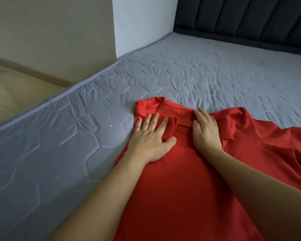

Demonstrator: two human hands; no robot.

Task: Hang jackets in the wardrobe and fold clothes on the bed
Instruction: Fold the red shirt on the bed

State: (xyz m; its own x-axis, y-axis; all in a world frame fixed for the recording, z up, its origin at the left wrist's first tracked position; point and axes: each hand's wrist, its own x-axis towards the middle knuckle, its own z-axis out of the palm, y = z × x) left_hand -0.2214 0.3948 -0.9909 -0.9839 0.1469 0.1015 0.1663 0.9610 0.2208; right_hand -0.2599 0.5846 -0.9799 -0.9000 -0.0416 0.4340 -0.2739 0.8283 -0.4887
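A red polo shirt (186,180) lies spread on the grey quilted mattress (207,72), its collar toward the far side. The shirt's left sleeve is folded in over the body; the right sleeve sticks out to the right. My left hand (151,136) presses flat on the folded left shoulder, fingers straight and spread. My right hand (205,129) lies flat on the collar area beside it, fingers straight. Neither hand grips the cloth.
The mattress edge (42,103) runs diagonally on the left, with wooden floor (10,89) beyond it. A beige and white wall (137,23) stands behind, and a dark padded headboard (247,18) closes the far right side.
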